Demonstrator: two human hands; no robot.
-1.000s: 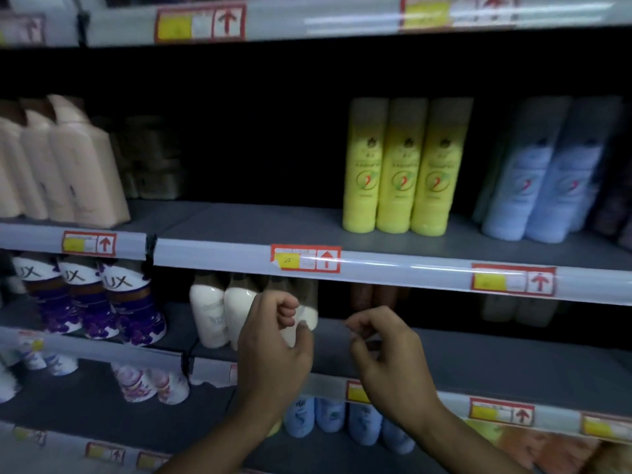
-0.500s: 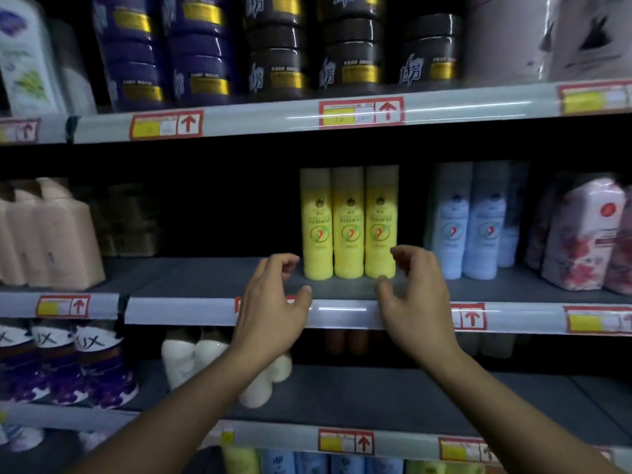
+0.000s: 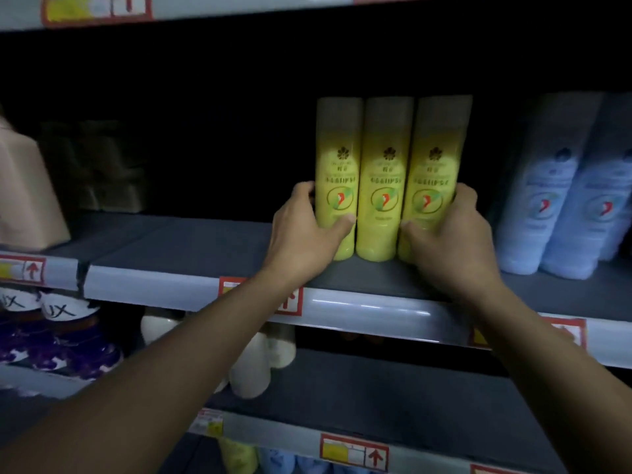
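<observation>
Head camera looks straight into a dim store rack, where your two hands close in from either side on a row of tall yellow plastic bottles. The bottles stand upright on the grey metal shelf, set back from its front lip and packed side against side.

Your left hand grips the left yellow bottle. Its fingers are curled round the bottle's outer side and its thumb lies across the lower front, below the round green label.

Your right hand grips the right yellow bottle in the mirror way, with the fingers wrapped round the far side and the thumb pressed on the front near the base.

The middle yellow bottle sits squeezed between the two, and neither hand touches it as far as you can see. All three bases rest on the shelf.

Just to the right stand pale blue plastic bottles, close to your right hand but apart from it. Far to the left is a beige plastic bottle, blurred at the frame's edge.

On the shelf below, white rounded bottles show between your forearms, and purple-and-white bottles lie further left. A red-framed price tag with a yellow field and an arrow sits on the lowest rail.
</observation>
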